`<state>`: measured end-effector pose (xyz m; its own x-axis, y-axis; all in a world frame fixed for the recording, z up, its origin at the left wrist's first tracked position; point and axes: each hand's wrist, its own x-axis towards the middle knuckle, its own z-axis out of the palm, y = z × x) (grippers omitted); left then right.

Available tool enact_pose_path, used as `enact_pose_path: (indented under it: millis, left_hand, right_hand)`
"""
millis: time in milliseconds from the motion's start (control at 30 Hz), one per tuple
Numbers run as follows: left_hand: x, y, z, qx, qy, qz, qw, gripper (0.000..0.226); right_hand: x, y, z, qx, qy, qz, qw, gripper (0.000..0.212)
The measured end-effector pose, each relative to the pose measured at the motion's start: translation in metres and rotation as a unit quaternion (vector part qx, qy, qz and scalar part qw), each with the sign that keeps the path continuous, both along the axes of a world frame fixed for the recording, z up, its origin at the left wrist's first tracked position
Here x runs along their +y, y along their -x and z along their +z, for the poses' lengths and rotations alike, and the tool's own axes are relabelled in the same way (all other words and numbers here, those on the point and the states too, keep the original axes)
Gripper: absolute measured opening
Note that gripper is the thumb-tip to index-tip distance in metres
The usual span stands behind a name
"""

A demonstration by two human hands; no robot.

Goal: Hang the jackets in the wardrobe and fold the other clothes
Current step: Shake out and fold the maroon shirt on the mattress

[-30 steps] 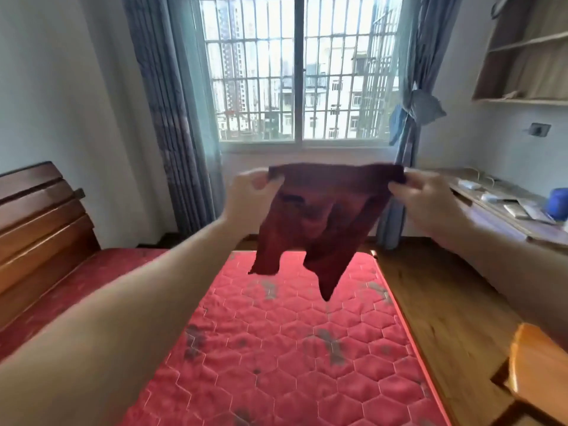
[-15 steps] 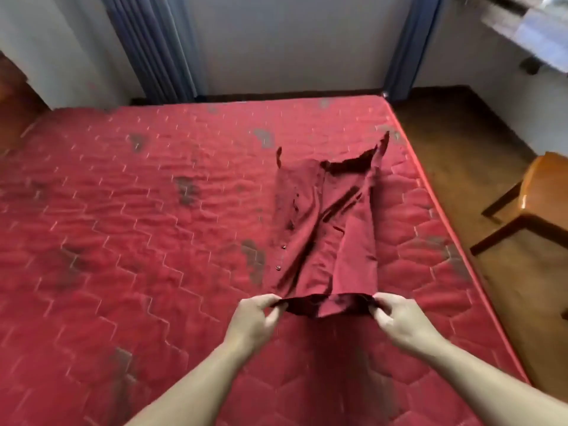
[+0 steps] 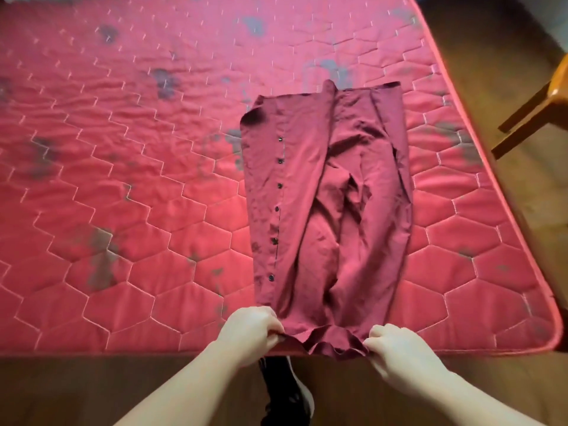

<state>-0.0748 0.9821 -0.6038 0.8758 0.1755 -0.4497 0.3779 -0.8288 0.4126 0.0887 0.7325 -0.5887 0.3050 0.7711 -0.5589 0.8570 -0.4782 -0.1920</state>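
Note:
A dark red buttoned shirt [image 3: 325,192] lies flat on the red quilted mattress [image 3: 123,167], folded lengthwise into a long strip with a row of dark buttons down its left part. Its near end bunches at the mattress's front edge. My left hand [image 3: 250,332] pinches the near left corner of the shirt. My right hand [image 3: 396,348] pinches the near right corner. Both hands sit at the mattress edge, with the shirt stretching away from them.
The mattress's right edge [image 3: 479,142] runs diagonally, with wooden floor [image 3: 507,56] beyond it. A wooden chair [image 3: 541,109] stands at the right. A black shoe [image 3: 285,392] shows on the floor between my forearms.
The shirt went from hanging in the air before the window to lying spread on the mattress. My view tilted down, and my hands pulled the shirt's near end back to the mattress edge.

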Motion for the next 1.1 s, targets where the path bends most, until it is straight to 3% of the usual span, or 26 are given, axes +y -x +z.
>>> enact_pose_path:
  millis: [67, 167, 400, 633, 767, 833, 933, 967, 1033, 1100]
  left_hand:
    - [-0.006, 0.005, -0.003, 0.007, -0.003, -0.012, 1.000, 0.027]
    - [-0.005, 0.002, -0.002, 0.018, 0.006, 0.003, 1.000, 0.025]
    - [0.029, -0.047, 0.027, -0.020, 0.088, 0.175, 0.980, 0.016]
    - [0.080, -0.127, 0.053, -0.079, 0.170, 0.265, 0.946, 0.015]
    - [0.117, -0.176, 0.060, -0.082, 0.245, 0.318, 0.912, 0.015]
    - [0.133, -0.200, 0.062, -0.096, 0.252, 0.339, 0.901, 0.015]
    - [0.160, -0.247, 0.061, -0.148, 0.314, 0.422, 0.838, 0.014]
    - [0.169, -0.259, 0.057, -0.127, 0.336, 0.441, 0.823, 0.023]
    - [0.179, -0.274, 0.046, -0.040, 0.377, 0.422, 0.824, 0.035]
    - [0.184, -0.279, 0.032, 0.027, 0.396, 0.386, 0.833, 0.025]
  right_hand:
    - [-0.007, 0.005, -0.004, 0.015, 0.002, -0.016, 1.000, 0.027]
    - [-0.009, 0.003, -0.005, 0.061, -0.047, -0.119, 0.990, 0.022]
    - [0.019, -0.038, 0.016, 0.096, -0.162, -0.330, 0.925, 0.014]
    - [0.081, -0.109, 0.036, 0.128, -0.229, -0.436, 0.861, 0.017]
    - [0.123, -0.159, 0.045, 0.205, -0.275, -0.499, 0.796, 0.024]
    - [0.142, -0.183, 0.050, 0.220, -0.299, -0.504, 0.780, 0.027]
    - [0.175, -0.226, 0.048, 0.201, -0.343, -0.531, 0.748, 0.021]
    - [0.184, -0.239, 0.044, 0.212, -0.341, -0.538, 0.741, 0.018]
    - [0.196, -0.257, 0.030, 0.273, -0.295, -0.519, 0.755, 0.016]
    - [0.204, -0.268, 0.012, 0.311, -0.242, -0.489, 0.778, 0.015]
